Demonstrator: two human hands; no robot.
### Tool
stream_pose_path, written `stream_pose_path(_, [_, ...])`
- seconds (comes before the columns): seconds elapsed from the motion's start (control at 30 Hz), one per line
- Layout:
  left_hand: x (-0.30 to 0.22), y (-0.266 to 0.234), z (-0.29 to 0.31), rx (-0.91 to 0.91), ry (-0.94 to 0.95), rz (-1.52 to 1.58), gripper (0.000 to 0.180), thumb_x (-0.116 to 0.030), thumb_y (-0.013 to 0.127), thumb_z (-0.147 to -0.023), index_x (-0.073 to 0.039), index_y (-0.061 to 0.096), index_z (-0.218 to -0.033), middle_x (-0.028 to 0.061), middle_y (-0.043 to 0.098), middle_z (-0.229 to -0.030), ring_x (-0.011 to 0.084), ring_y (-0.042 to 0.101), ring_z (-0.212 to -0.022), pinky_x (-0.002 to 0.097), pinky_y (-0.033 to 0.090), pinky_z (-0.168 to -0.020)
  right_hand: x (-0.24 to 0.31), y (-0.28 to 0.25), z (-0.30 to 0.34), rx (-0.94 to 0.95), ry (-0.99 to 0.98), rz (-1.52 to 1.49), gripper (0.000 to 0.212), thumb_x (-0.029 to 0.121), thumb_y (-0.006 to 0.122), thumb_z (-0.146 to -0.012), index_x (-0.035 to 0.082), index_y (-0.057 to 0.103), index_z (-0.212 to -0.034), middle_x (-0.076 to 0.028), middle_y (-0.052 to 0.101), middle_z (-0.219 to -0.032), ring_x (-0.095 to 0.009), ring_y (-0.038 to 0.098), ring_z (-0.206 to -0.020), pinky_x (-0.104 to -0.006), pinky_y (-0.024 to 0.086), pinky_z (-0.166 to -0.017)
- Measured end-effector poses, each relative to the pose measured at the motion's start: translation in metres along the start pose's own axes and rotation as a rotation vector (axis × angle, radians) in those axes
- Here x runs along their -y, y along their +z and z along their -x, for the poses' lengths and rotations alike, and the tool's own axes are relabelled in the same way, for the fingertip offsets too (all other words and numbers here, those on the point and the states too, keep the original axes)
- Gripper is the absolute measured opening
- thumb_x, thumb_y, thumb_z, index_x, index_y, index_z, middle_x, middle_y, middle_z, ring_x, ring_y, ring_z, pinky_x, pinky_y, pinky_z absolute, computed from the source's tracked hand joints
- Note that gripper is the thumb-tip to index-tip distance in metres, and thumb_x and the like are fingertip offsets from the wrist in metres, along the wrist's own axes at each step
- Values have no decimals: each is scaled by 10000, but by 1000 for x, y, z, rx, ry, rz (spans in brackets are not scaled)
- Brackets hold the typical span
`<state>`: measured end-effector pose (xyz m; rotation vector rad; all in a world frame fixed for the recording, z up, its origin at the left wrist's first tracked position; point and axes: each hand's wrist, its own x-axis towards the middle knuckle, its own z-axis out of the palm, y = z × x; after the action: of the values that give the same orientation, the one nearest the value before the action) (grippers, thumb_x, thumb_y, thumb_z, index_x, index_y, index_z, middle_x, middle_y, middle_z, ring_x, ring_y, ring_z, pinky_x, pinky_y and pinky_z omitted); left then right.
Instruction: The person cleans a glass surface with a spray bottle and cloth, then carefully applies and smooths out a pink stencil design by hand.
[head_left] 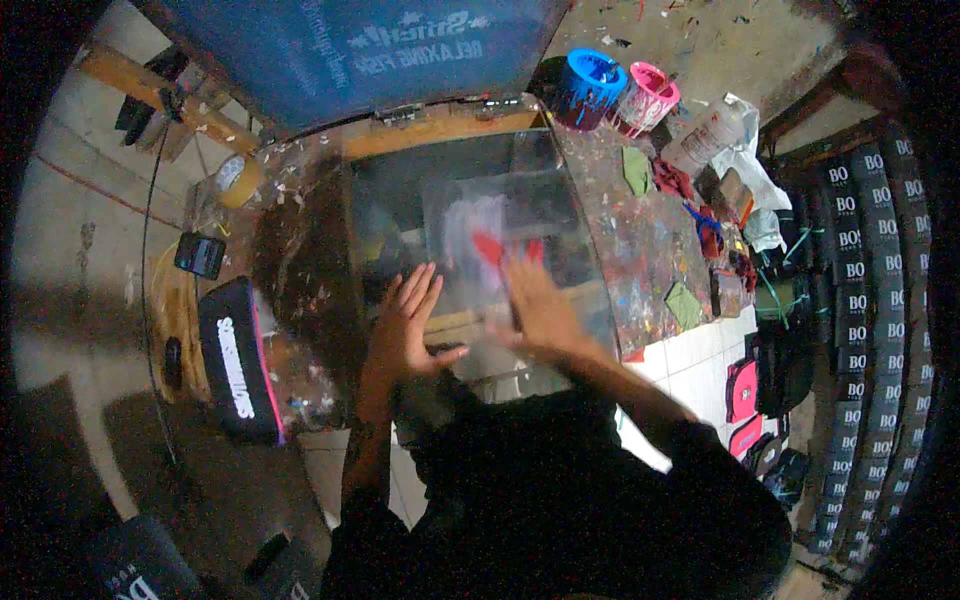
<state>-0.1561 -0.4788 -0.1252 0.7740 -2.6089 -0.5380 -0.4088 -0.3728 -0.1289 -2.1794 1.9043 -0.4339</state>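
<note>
A shiny, see-through sheet or glass plate (385, 180) lies on the worktable in front of me, with a pale patch and a red shape (490, 247) showing in its middle. My left hand (412, 315) rests at the near left part of the sheet, fingers stretched out and thumb spread, holding nothing. Just beyond the fingertips of my right hand (545, 308) is the red shape. That hand is slightly blurred, its fingers extended flat over the surface. Whether the red is a print or a loose piece, I cannot tell.
A blue printing screen (400, 50) tilts up behind the sheet. Blue (592, 88) and pink paint tubs (648, 98) stand at the far right, near rags and a clear bottle (705, 140). Tape (238, 182), a phone (200, 256) and a black pouch (238, 360) lie left. Stacked boxes (850, 300) line the right.
</note>
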Motion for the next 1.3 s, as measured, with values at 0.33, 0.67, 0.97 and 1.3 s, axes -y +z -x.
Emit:
stream_pose_path(0.33, [-10, 1, 0, -6, -6, 1, 1036, -609, 775, -733, 57, 459, -1461, 247, 383, -1578, 358, 318, -1505, 565, 206, -1227, -33, -13, -60, -59, 123, 69, 834, 508, 524, -1000, -54, 265, -1558, -258, 267, -1631, -410, 276, -1507, -481, 213, -1250])
stream_pose_path(0.67, [-65, -217, -71, -1159, 179, -702, 1142, -619, 791, -724, -50, 281, -1573, 317, 152, -1635, 520, 151, -1506, 735, 142, -1152, 51, -10, 4, 29, -202, -43, 852, 523, 542, -984, -78, 304, -1538, -266, 349, -1586, -409, 302, -1493, -489, 223, -1239])
stream_pose_path(0.97, [-82, -281, -113, -1210, 10, -1126, 1023, -518, 776, -802, -219, 244, -1623, 186, 145, -1674, 422, 99, -1540, 672, 78, -1190, -7, -12, -9, 73, -168, -24, 887, 623, 428, -998, -81, 328, -1529, -240, 346, -1602, -379, 324, -1492, -470, 228, -1244])
stream_pose_path(1.3, [-85, -272, -124, -1236, 60, -976, 1044, -401, 773, -792, -224, 198, -1646, 221, 87, -1693, 449, 47, -1554, 656, 47, -1204, -44, -2, -107, -92, 108, 62, 774, 542, 337, -1059, -62, 311, -1544, -256, 317, -1611, -382, 286, -1511, -453, 203, -1256])
